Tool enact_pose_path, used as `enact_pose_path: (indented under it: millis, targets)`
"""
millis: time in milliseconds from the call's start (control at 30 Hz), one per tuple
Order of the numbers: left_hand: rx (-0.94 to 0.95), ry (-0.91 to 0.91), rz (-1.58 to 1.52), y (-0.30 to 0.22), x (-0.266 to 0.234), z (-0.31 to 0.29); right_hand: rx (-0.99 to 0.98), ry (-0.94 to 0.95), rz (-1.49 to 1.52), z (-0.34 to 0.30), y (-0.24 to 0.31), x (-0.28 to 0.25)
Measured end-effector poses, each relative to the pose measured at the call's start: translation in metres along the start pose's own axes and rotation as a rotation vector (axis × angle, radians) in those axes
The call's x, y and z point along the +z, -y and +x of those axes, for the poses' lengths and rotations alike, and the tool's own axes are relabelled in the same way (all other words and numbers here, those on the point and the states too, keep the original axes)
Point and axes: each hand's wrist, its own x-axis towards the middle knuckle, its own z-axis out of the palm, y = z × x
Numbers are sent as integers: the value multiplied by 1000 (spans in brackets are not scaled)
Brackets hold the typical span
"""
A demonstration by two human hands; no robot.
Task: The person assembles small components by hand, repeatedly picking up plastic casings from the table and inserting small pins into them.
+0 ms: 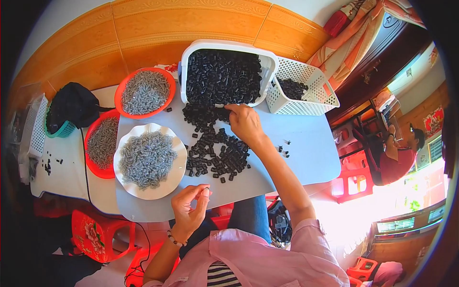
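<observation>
My left hand (190, 208) is raised by the table's front edge, thumb and forefinger pinched together. What sits between their tips is too small to name. Stretched forward, my right hand (245, 125) touches the heap of small black plastic parts (217, 155) below the white tub (267, 62). Its fingers are bent together at the heap's upper edge, and whatever they grip is hidden. More black parts (222, 74) fill the tub. Left of the heap, a white scalloped plate (180, 165) carries many small clear, greyish pieces (148, 160).
Two red bowls (170, 85) of similar pieces stand at the left. A white perforated basket (306, 103) with black parts is beside the tub. Several small pieces (284, 151) lie on the right. A green basket (67, 129) holds dark cloth. Another person (401, 158) sits far right.
</observation>
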Motion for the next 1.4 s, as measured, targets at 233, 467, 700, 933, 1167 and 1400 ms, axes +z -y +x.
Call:
enact_pose_path:
  millis: [233, 467, 700, 933, 1167, 1400]
  targets:
    - [-15, 25, 34, -1, -1, 3, 50, 139, 43, -12, 4, -18]
    - [15, 28, 13, 2, -1, 5, 150, 190, 56, -33, 5, -49]
    - [10, 42, 63, 0, 1, 6, 54, 178, 25, -26, 13, -33]
    - [-2, -1, 54, 0, 1, 3, 28, 268, -54, -15, 11, -16]
    - [-25, -15, 33, 3, -1, 1, 0, 231, -41, -15, 13, -19]
    - [-90, 48, -202, -6, -3, 0, 565, 370, 864, -44, 42, -59]
